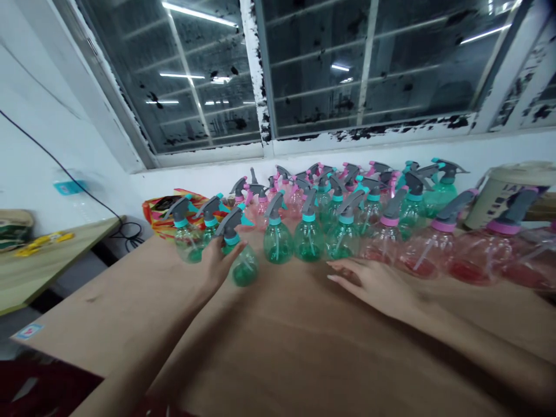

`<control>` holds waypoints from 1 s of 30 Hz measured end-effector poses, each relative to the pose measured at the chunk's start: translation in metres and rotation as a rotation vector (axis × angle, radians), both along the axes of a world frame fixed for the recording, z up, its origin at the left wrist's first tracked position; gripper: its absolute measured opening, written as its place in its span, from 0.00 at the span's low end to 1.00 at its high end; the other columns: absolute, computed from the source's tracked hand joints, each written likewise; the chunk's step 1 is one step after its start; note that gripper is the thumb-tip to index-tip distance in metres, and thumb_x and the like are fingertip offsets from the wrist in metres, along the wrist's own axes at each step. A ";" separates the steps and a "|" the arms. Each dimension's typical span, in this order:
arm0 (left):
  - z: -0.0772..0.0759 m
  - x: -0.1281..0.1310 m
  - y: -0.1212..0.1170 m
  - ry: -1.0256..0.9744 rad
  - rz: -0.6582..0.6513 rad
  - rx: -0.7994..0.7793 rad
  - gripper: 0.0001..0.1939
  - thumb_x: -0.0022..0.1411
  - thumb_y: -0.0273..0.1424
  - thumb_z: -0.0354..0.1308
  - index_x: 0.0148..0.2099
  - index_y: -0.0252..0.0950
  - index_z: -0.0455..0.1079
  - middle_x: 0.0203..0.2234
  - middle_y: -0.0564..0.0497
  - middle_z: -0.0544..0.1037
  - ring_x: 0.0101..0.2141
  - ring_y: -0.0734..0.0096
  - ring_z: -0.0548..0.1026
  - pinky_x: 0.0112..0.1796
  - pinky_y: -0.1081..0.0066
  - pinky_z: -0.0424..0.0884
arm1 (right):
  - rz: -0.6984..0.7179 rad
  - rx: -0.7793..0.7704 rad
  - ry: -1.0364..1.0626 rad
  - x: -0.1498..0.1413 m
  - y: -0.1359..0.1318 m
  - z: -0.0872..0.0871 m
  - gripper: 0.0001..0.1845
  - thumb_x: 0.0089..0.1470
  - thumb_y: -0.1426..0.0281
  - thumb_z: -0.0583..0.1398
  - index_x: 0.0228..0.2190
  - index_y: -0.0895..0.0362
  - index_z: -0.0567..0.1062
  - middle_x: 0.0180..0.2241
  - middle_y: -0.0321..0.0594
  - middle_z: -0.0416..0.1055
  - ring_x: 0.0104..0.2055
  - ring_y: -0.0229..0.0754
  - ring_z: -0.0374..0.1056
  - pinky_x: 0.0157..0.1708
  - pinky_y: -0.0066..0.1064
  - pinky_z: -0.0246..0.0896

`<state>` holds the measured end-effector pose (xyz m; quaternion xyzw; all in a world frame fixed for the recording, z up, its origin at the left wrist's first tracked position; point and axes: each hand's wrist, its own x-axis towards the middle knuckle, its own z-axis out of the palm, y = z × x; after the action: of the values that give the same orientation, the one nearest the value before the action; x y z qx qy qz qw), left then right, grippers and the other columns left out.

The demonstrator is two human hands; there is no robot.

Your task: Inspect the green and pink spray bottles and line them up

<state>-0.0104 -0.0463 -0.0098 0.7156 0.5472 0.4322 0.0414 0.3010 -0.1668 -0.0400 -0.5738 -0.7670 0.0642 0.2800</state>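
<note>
The clear green plastic spray bottle (246, 267) sits in the left hand (216, 259), its neck and upper body between thumb and fingers, which are closed around it just below the collar. The rounded base sticks out beyond the hand on its right side, and the grey trigger head rises above the fingers. The bottle leans, head to the left and base to the right — whether the base touches the brown wooden tabletop (278, 341) I cannot tell. It is in front of the row of similar bottles, between two green ones on its left and three on its right.

It has a see-through, rounded body, darker green towards the bottom, a turquoise collar and a turquoise nozzle tip on the grey head.

The right hand (377, 284) is held palm down near the front row, thumb and fingers apart, with nothing between them. Its fingertips are just beside the green bottles, and the clear pink spray bottles with pink collars (421, 255) stand behind it and to its right. More pink and green bottles crowd behind — upright, up to the white wall (195, 180) under the window (373, 69)
</note>
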 end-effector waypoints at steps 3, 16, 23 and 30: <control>0.004 0.003 0.012 0.061 0.028 0.028 0.17 0.51 0.46 0.58 0.30 0.36 0.66 0.21 0.52 0.70 0.25 0.63 0.72 0.27 0.69 0.64 | 0.010 -0.048 0.087 -0.030 0.021 0.020 0.22 0.55 0.55 0.52 0.48 0.50 0.69 0.36 0.40 0.77 0.35 0.51 0.73 0.35 0.45 0.66; 0.001 0.014 0.046 0.085 -0.074 0.068 0.17 0.56 0.42 0.58 0.40 0.35 0.64 0.31 0.47 0.74 0.34 0.59 0.74 0.34 0.67 0.67 | 0.087 -0.365 0.436 -0.086 0.093 0.028 0.47 0.50 0.49 0.55 0.62 0.60 0.45 0.23 0.38 0.76 0.17 0.40 0.69 0.21 0.34 0.65; 0.002 0.021 0.046 0.053 -0.165 0.056 0.19 0.59 0.41 0.54 0.48 0.35 0.61 0.41 0.42 0.75 0.43 0.54 0.74 0.41 0.59 0.69 | -0.004 -0.405 0.469 -0.099 0.107 0.026 0.53 0.48 0.47 0.55 0.62 0.65 0.41 0.15 0.36 0.71 0.16 0.43 0.69 0.15 0.31 0.64; -0.004 0.004 0.013 0.032 -0.228 0.101 0.32 0.60 0.39 0.55 0.61 0.38 0.47 0.55 0.40 0.65 0.55 0.54 0.64 0.51 0.54 0.62 | -0.080 -0.385 0.442 -0.104 0.108 0.028 0.50 0.48 0.47 0.56 0.60 0.67 0.48 0.11 0.34 0.67 0.14 0.42 0.68 0.13 0.28 0.63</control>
<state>-0.0063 -0.0330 -0.0136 0.7812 0.4403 0.4402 0.0456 0.1968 -0.0591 -0.0122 -0.6181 -0.6381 0.3206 0.3286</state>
